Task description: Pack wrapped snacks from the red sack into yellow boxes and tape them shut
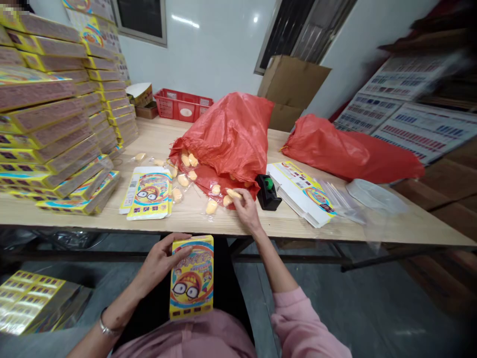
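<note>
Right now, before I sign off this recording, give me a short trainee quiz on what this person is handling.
1. What does the left hand hold: A) scissors, B) a yellow printed box, C) a red crate?
2. True or false: the black tape dispenser stands to the right of the small wrapped piece held by the right hand.
3. On which arm is the metal bracelet worn?

Key: 1. B. 2. True. 3. The left.

Glossy card box (pixel 192 278), rough woven plastic sack (pixel 227 139).
</note>
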`<state>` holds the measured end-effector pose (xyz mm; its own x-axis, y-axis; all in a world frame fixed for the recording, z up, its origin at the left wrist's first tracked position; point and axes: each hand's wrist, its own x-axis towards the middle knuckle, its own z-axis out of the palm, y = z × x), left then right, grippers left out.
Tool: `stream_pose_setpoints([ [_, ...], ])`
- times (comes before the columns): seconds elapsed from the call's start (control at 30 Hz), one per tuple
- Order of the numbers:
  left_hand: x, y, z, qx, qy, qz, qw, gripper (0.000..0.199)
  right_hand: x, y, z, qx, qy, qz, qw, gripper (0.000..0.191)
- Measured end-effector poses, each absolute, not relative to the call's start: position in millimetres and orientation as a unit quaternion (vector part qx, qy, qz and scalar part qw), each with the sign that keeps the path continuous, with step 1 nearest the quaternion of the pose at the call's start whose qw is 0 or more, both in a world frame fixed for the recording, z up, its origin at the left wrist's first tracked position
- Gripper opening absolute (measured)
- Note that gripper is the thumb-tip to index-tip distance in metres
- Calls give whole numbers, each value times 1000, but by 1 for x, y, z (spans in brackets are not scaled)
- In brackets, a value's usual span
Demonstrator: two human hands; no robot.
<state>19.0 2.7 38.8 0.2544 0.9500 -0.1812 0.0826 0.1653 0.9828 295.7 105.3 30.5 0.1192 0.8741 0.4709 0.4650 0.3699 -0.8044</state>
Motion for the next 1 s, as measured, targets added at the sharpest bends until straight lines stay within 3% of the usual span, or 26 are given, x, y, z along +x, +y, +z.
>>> stream_pose_setpoints([
  [0.17, 17, 1, 32, 574, 511, 351, 535, 44, 268, 37, 42, -468, -605, 387, 515, 30],
  [0.27, 20, -2, 31, 586, 515, 347, 521, 43, 260, 9, 45, -457, -561, 437, 535, 26],
  [0.37, 22, -5, 32, 582, 508, 346, 532, 41, 267, 12, 39, -491, -532, 368, 583, 25],
  [0.47, 22, -6, 35, 586, 499, 353, 532, 37, 280, 33, 33, -546, -563, 178, 594, 23],
  [0.63, 19, -4, 41, 587, 502, 379, 510, 39, 306, 59, 37, -506, -725, 51, 465, 31],
  [0.77, 13, -2, 38, 560, 528, 365, 523, 47, 357, 73, 42, -628, -558, -67, 538, 33],
  [0.87, 13, -1, 36, 529, 544, 360, 543, 53, 402, 89, 43, -725, -444, -16, 526, 37],
  [1.0, 21, 0, 38, 519, 535, 346, 569, 54, 433, 110, 45, -734, -435, 115, 509, 31],
])
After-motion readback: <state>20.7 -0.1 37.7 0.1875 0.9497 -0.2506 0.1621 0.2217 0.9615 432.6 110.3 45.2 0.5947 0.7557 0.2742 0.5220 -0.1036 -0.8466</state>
